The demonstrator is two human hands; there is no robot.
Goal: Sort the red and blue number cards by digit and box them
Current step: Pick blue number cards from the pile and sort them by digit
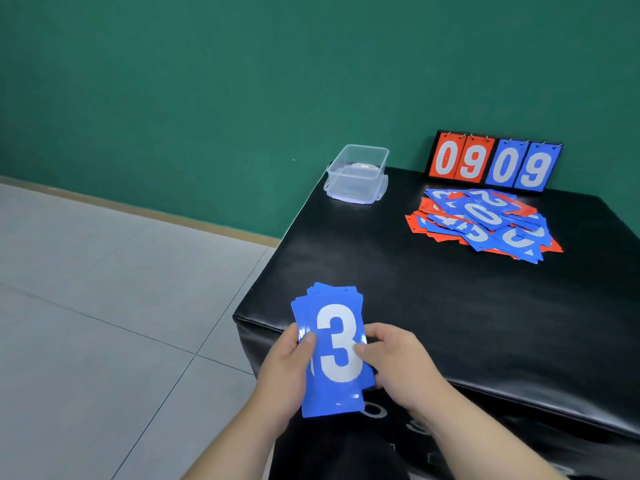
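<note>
A stack of blue number cards (332, 393), with a white 3 on the top card, is held over the near left corner of the black table (433, 299). My left hand (284, 372) grips the stack from the left, thumb on the top card. My right hand (398, 362) holds the stack's right edge, thumb on the 3. A loose heap of red and blue cards (485, 221) lies at the far right of the table. A clear plastic box (358, 173) stands at the far left corner.
A flip scoreboard (493, 161) reading 09 in red and 09 in blue stands against the green wall behind the heap. Grey tiled floor (104, 306) lies left of the table. White lettering marks the table's near side.
</note>
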